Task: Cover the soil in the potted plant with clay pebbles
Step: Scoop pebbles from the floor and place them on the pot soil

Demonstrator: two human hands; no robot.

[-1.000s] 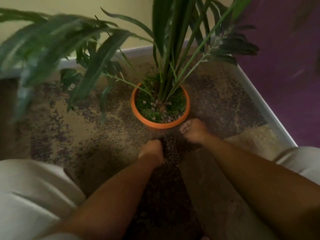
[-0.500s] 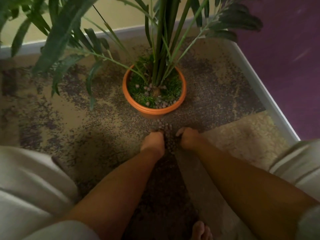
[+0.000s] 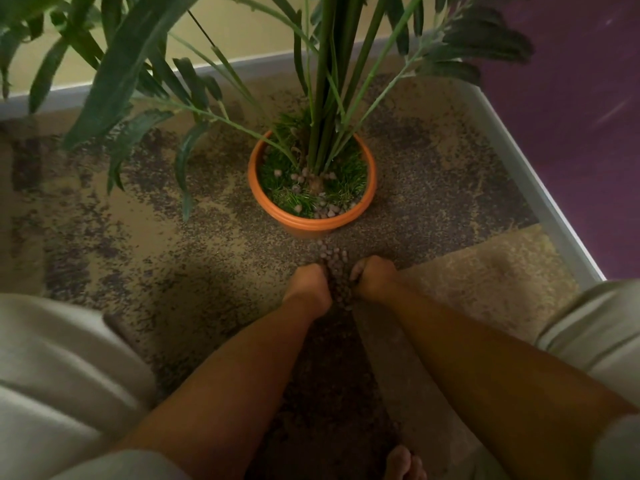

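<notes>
Crouched over a mottled tan-and-brown carpet (image 3: 173, 237), a person sets both bare hands into a heap of brown rounded clay pebbles (image 3: 334, 261) lying just in front of a round orange plastic pot (image 3: 311, 225) that holds a tall green palm-like plant (image 3: 325, 98). The right grip (image 3: 372, 277) has its fingers curled into the heap's edge. The left grip (image 3: 308, 289) rests against the other side, its fingers hidden behind the back of the hand, so whether it is spread or closed cannot be told. The job looks barely begun: only a thin scattering of pebbles lies along the pot's near rim and round the stem base, while green grass-like growth (image 3: 346, 178) shows across most of the surface. No bare soil can be made out.
</notes>
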